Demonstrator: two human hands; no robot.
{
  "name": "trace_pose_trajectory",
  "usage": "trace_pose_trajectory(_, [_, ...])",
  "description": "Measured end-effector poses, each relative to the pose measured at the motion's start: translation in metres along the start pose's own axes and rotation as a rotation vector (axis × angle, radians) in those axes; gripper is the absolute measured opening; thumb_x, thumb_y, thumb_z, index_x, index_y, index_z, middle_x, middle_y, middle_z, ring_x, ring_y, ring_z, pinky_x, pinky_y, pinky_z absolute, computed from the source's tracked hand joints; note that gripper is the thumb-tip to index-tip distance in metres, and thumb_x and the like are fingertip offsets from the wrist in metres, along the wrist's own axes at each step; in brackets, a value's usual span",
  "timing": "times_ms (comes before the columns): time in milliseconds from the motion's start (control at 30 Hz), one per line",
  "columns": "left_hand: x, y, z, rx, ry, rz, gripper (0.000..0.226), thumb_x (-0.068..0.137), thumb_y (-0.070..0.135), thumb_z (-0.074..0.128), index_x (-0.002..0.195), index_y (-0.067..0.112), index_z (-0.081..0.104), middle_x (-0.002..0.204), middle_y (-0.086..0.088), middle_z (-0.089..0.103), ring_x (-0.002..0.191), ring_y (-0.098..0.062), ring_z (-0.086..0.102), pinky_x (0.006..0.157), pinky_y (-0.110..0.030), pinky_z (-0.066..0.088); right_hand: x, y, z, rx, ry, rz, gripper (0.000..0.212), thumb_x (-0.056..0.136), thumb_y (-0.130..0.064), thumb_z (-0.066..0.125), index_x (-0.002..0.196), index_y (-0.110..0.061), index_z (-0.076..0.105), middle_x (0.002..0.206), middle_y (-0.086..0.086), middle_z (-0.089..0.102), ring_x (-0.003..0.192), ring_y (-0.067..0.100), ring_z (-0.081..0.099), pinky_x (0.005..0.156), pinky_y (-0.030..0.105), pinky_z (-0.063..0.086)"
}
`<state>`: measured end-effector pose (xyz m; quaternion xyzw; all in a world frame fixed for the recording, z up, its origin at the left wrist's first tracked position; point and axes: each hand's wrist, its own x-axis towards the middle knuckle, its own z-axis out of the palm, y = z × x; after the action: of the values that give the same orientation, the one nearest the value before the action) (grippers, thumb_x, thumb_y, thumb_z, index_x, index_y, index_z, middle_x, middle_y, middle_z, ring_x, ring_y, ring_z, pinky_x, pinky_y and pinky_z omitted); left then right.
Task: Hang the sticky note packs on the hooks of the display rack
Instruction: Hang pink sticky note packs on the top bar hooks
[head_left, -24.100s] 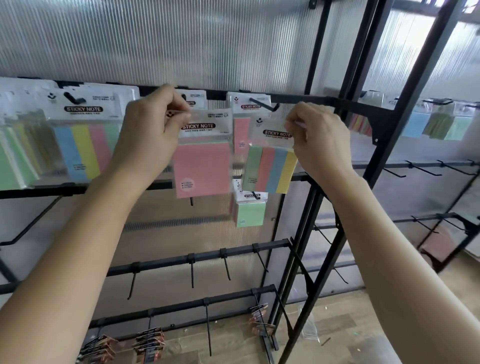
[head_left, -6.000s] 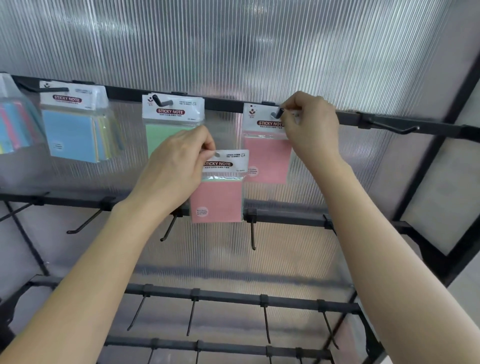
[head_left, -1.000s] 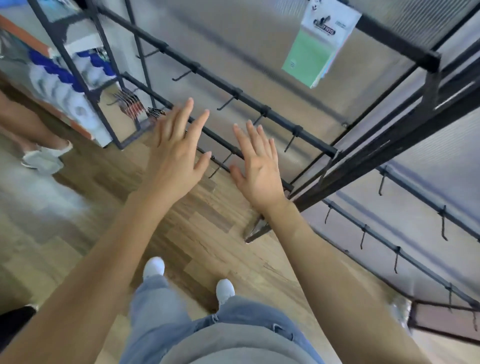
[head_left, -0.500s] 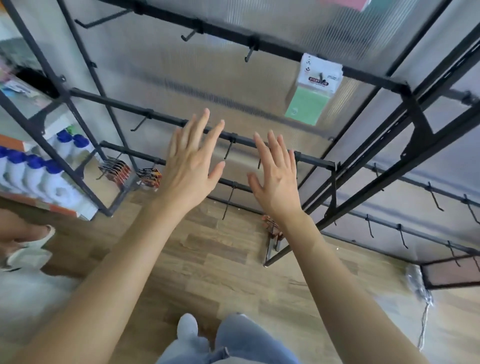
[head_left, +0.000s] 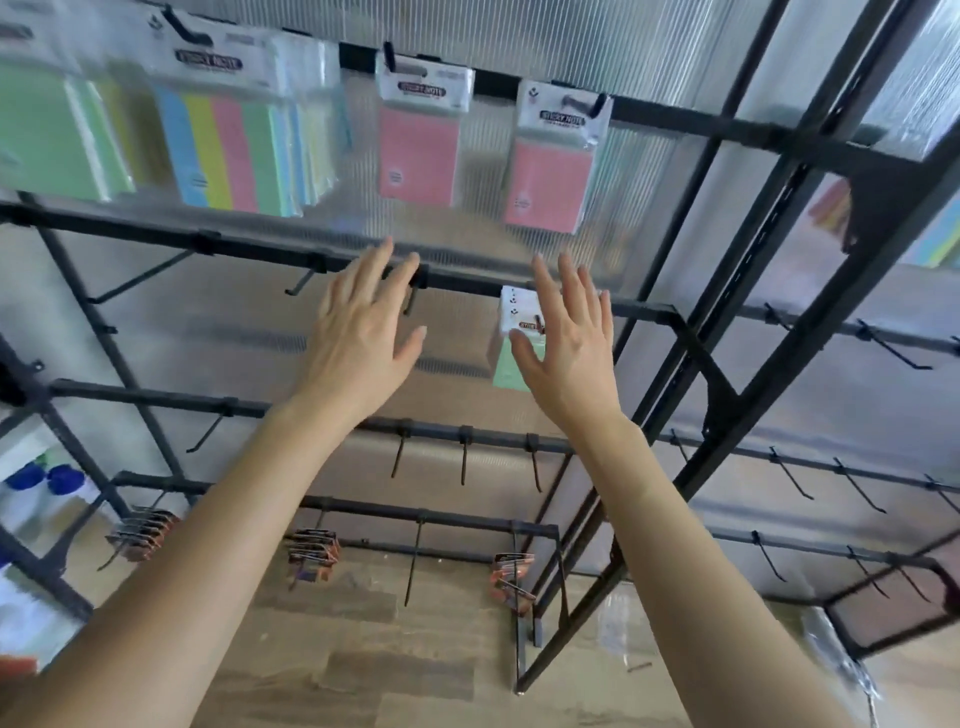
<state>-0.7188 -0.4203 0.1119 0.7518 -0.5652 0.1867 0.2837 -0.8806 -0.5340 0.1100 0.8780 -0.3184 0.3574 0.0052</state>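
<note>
Both my hands are raised in front of the black display rack (head_left: 675, 317), fingers straight and spread, holding nothing. My left hand (head_left: 361, 332) is in front of the second rail. My right hand (head_left: 569, 338) partly covers a green sticky note pack (head_left: 511, 338) hanging on that rail. On the top rail hang two pink packs (head_left: 418, 150) (head_left: 550, 176), a multicolour striped pack (head_left: 223, 145) and a green pack (head_left: 52, 140) at the far left.
Bare black hooks (head_left: 462, 457) stick out from the lower rails, and more hooks (head_left: 852, 483) on the right-hand rack section. Small orange-black packets (head_left: 311, 551) hang near the wooden floor (head_left: 395, 670). Blue-capped bottles (head_left: 47, 478) stand at the left.
My view has swung up from the floor to the rack, bringing the top-rail packs into sight. Both hands stay spread with nothing in them and have risen to the second rail.
</note>
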Motion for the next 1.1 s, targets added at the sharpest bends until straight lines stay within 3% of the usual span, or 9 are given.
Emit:
trace_pose_trajectory(100, [0.031, -0.005, 0.004, 0.026, 0.025, -0.003, 0.062, 0.093, 0.027, 0.05, 0.145, 0.009, 0.023, 0.153, -0.011, 0.018, 0.14, -0.028, 0.017, 0.113, -0.04, 0.012, 0.034, 0.012, -0.003, -0.023, 0.039, 0.027, 0.066, 0.095, -0.023, 0.051, 0.149, -0.014, 0.015, 0.156, 0.013, 0.009, 0.144, 0.03, 0.003, 0.115, 0.042, -0.001])
trace_pose_trajectory(233, [0.077, -0.016, 0.012, 0.046, 0.077, -0.03, 0.059, 0.096, 0.026, 0.044, 0.147, 0.008, 0.019, 0.154, -0.007, 0.015, 0.14, -0.026, 0.016, 0.113, -0.038, 0.011, 0.079, 0.031, -0.002, -0.066, 0.084, 0.028, 0.067, 0.095, -0.023, 0.049, 0.149, -0.013, 0.012, 0.156, 0.013, 0.009, 0.144, 0.029, 0.003, 0.115, 0.04, -0.003])
trace_pose_trajectory(533, [0.164, -0.04, 0.005, 0.056, 0.251, -0.028, 0.051, 0.096, 0.014, 0.043, 0.144, 0.005, 0.026, 0.152, -0.015, 0.02, 0.14, -0.029, 0.015, 0.115, -0.041, 0.015, 0.151, 0.051, -0.006, -0.104, 0.228, 0.002, 0.058, 0.092, -0.01, 0.041, 0.147, -0.01, 0.024, 0.155, 0.017, 0.014, 0.143, 0.034, 0.005, 0.115, 0.045, 0.004])
trace_pose_trajectory(700, [0.194, -0.046, 0.003, 0.055, 0.277, 0.01, 0.047, 0.095, 0.01, 0.044, 0.141, 0.004, 0.033, 0.151, -0.014, 0.022, 0.139, -0.03, 0.018, 0.114, -0.044, 0.019, 0.172, 0.056, -0.015, -0.178, 0.246, 0.001, 0.056, 0.096, -0.018, 0.042, 0.148, -0.014, 0.021, 0.154, 0.013, 0.021, 0.143, 0.032, 0.009, 0.115, 0.045, 0.005])
trace_pose_trajectory(767, [0.199, -0.048, 0.003, 0.049, 0.324, 0.052, 0.041, 0.093, 0.007, 0.047, 0.133, 0.003, 0.044, 0.145, -0.015, 0.032, 0.135, -0.032, 0.026, 0.111, -0.045, 0.025, 0.178, 0.058, -0.018, -0.209, 0.273, -0.04, 0.051, 0.093, -0.015, 0.048, 0.143, -0.013, 0.036, 0.146, 0.016, 0.036, 0.14, 0.036, 0.021, 0.113, 0.049, 0.013])
trace_pose_trajectory(867, [0.202, -0.049, 0.001, 0.006, 0.424, 0.078, 0.029, 0.089, 0.003, 0.052, 0.117, 0.001, 0.057, 0.125, -0.017, 0.05, 0.119, -0.034, 0.043, 0.098, -0.043, 0.035, 0.182, 0.06, -0.018, -0.252, 0.404, -0.134, 0.035, 0.081, -0.009, 0.059, 0.116, -0.009, 0.062, 0.123, 0.018, 0.057, 0.122, 0.041, 0.045, 0.099, 0.054, 0.034])
trace_pose_trajectory(1000, [0.212, -0.048, -0.01, 0.032, 0.455, 0.11, 0.013, 0.087, 0.005, 0.053, 0.096, -0.001, 0.062, 0.1, -0.017, 0.059, 0.098, -0.034, 0.05, 0.082, -0.035, 0.033, 0.188, 0.053, -0.024, -0.276, 0.515, -0.16, 0.015, 0.08, -0.011, 0.06, 0.092, -0.008, 0.069, 0.095, 0.013, 0.062, 0.092, 0.037, 0.056, 0.078, 0.044, 0.041])
trace_pose_trajectory(1100, [0.219, -0.048, -0.02, 0.001, 0.407, 0.132, 0.012, 0.088, 0.009, 0.053, 0.088, 0.0, 0.061, 0.093, -0.016, 0.062, 0.09, -0.032, 0.052, 0.074, -0.031, 0.03, 0.193, 0.048, -0.029, -0.299, 0.506, -0.161, 0.016, 0.083, -0.014, 0.054, 0.081, -0.006, 0.067, 0.08, 0.012, 0.06, 0.079, 0.035, 0.054, 0.071, 0.041, 0.037])
